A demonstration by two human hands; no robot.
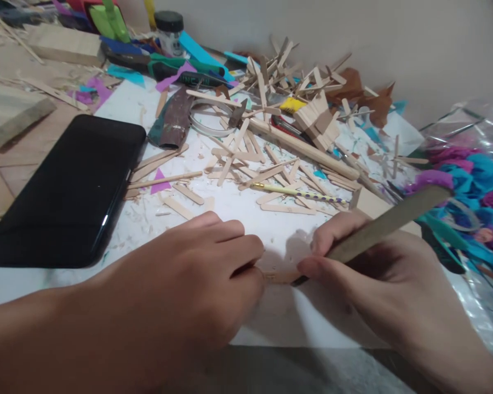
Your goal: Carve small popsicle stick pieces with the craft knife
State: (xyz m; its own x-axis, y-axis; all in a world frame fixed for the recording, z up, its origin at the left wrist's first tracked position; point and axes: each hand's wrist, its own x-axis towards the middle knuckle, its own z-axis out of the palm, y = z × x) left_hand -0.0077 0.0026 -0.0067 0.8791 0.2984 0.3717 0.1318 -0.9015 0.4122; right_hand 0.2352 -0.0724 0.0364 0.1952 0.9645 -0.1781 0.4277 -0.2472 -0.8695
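My left hand [213,273] is closed, its fingers curled down at the near part of the white sheet. From under them a short end of a wooden craft stick [274,277] sticks out. My right hand [378,279] pinches a flat, grey, bar-like tool [388,224] between thumb and fingers. Its long end slants up to the right, and its dark lower tip meets the craft stick, or lies right beside it. The exact kind of tool is unclear. Beyond both hands lies a yellow pencil with dark spots [298,192].
A black phone [66,191] lies to the left. Loose craft sticks [271,164] cover the middle, around a hammer [299,148] and a roll of tape [209,117]. Wood blocks [12,112] sit at the far left, coloured crepe paper [476,180] at the right. A wall stands behind.
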